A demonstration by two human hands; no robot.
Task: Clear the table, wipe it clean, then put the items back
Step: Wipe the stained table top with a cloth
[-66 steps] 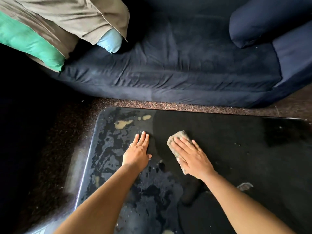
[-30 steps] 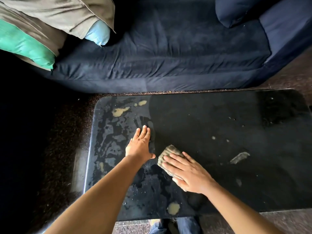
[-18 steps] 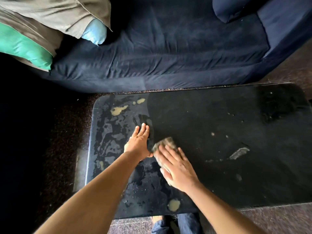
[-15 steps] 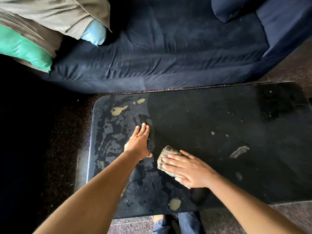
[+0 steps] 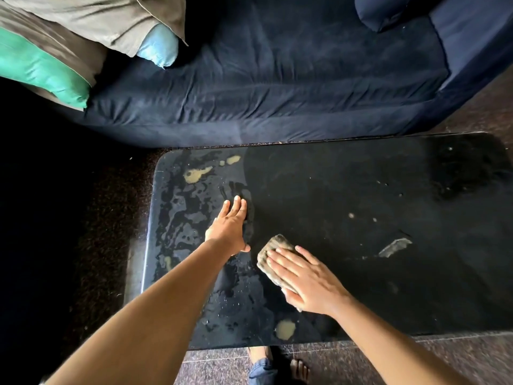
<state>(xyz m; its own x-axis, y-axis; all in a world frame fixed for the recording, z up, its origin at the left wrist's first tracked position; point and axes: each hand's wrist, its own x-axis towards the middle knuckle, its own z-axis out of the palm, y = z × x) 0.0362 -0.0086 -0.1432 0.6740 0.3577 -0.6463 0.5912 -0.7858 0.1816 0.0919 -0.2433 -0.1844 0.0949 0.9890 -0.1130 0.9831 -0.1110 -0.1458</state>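
No writing, label, brand, number or sign can be read anywhere: the table (image 5: 361, 176), the cloth (image 5: 271, 248) on it, the sofa (image 5: 277, 79) and the pillows (image 5: 97, 20) all show plain surfaces.

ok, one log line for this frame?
step: wipe | right hand: flat, presses rag on table | left hand: flat on table, holds nothing | residue: tan spots, wet streaks

Right hand (image 5: 311, 282) flat on cloth (image 5: 273, 247)
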